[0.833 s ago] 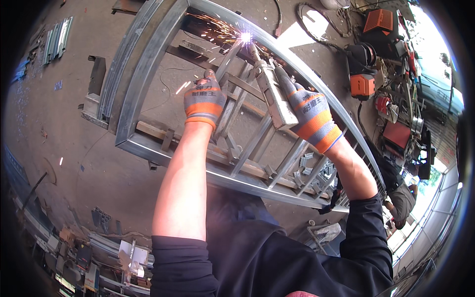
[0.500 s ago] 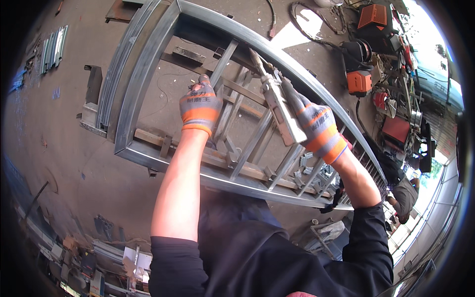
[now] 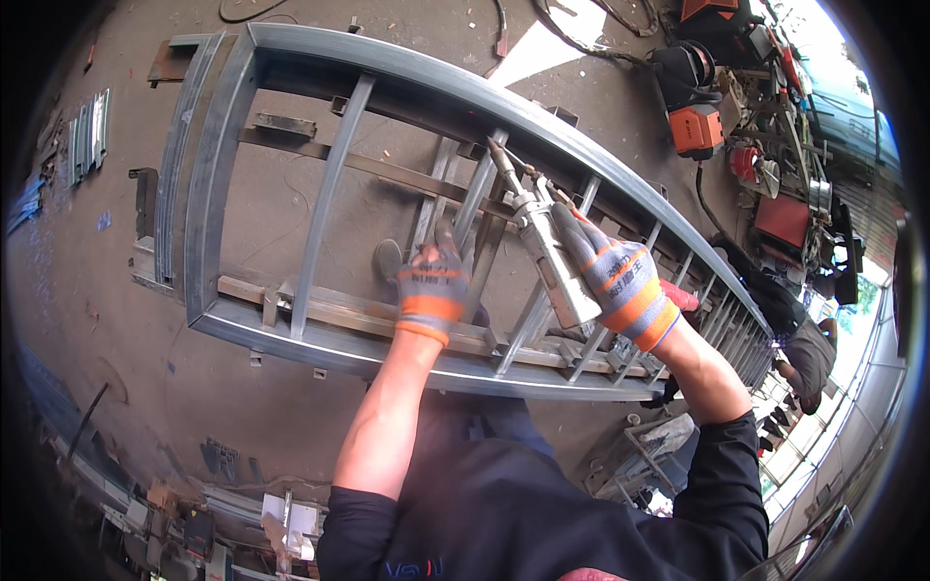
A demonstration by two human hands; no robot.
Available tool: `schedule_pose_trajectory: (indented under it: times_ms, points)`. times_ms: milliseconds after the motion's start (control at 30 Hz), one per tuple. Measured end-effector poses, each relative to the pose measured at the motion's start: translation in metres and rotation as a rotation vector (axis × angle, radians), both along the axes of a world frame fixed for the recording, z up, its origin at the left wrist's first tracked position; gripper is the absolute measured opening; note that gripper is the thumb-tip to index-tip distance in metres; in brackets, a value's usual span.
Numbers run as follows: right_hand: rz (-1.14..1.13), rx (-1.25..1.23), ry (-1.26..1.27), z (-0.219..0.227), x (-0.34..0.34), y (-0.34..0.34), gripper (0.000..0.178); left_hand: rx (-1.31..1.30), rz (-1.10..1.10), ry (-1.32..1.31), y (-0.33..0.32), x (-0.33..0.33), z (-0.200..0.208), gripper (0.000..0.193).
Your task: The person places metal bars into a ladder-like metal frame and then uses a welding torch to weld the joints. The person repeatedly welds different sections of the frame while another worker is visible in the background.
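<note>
A large grey metal frame with slats across it lies in front of me. My left hand, in a grey and orange work glove, is closed over the second slat from the left; its fingers partly hide the slat. My right hand, gloved alike, is wrapped around a silver welding gun with a boxy body and a pointed nozzle. The nozzle tip is beside the far end of that slat, near the frame's far rail. Contact there cannot be told. The first slat stands across the frame to the left.
Long metal bars lie along the frame's left end. An orange and black machine and hoses are at the far right. Another person is beyond the frame's right end. A shoe shows through the frame's opening.
The frame has shifted leftward in view. My left hand has moved from the first slat to the second. The welding gun's nozzle is now at the second slat's far end, still in my right hand.
</note>
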State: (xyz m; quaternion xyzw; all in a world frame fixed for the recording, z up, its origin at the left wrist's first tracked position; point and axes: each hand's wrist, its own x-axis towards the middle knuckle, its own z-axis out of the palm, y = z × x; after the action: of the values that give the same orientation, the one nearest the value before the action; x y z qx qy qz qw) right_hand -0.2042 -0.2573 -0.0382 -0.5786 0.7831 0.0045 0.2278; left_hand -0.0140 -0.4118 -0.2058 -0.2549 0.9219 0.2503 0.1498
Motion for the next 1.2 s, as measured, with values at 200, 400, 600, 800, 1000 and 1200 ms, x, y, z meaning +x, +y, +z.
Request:
schedule_pose_trajectory:
  times_ms: [200,400,600,800,1000,1200]
  points:
    - [-0.007,-0.135,-0.030,-0.008,-0.018,0.018,0.076,-0.131,0.102,0.163,0.003,-0.016,-0.015,0.036]
    - [0.013,-0.026,0.061,-0.015,-0.032,0.021,0.092,-0.087,0.133,0.038,0.000,-0.020,-0.008,0.067]
    - [0.018,-0.170,0.018,-0.024,-0.033,0.019,0.089,-0.098,0.131,0.040,-0.001,-0.021,-0.007,0.065]
    - [-0.010,-0.139,0.014,-0.025,-0.030,0.015,0.088,-0.094,0.127,0.068,-0.002,-0.021,-0.003,0.063]
    - [-0.026,-0.072,0.017,-0.019,-0.027,0.012,0.084,-0.123,0.112,0.125,-0.001,-0.019,-0.005,0.062]
    - [0.003,-0.111,0.025,-0.019,-0.026,0.013,0.071,-0.104,0.089,0.066,-0.003,-0.019,-0.003,0.065]
